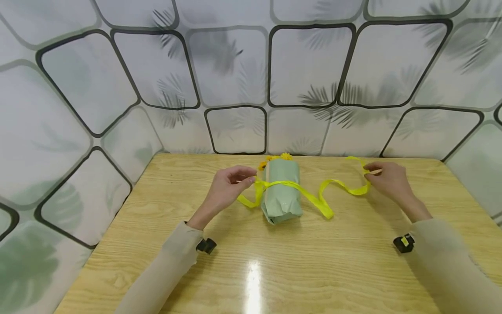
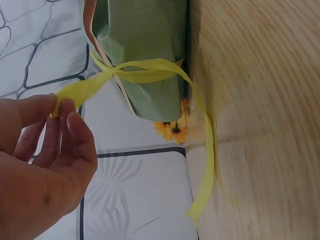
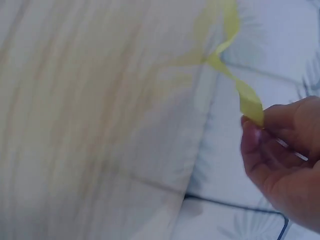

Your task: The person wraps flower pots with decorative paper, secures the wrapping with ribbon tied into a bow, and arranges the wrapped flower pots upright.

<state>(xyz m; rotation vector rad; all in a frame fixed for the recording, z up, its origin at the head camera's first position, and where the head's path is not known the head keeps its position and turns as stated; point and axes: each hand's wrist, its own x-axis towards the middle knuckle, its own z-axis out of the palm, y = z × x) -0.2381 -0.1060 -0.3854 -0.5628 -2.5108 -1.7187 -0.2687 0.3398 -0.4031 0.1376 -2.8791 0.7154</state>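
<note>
A bouquet wrapped in pale green paper (image 1: 283,196) lies on the table, its orange-yellow flowers (image 1: 286,156) toward the wall. Yellow ribbon (image 1: 290,183) crosses round its middle, gathered at the wrap's left edge. My left hand (image 1: 231,185), beside that edge, pinches the ribbon between thumb and fingertips; in the left wrist view a ribbon tail (image 2: 209,165) hangs loose past the flowers. Off to the right, my right hand (image 1: 390,181) pinches the ribbon near its other end, and the stretch between (image 1: 345,186) runs in loose curls over the table. The right wrist view shows that pinched ribbon (image 3: 250,102).
The wood-grain table (image 1: 298,266) reaches back to a wall covering (image 1: 235,65) with dark outlined shapes and leaf prints. A bright reflection lies on the table's front part. Small black devices (image 1: 404,243) sit at both wrists.
</note>
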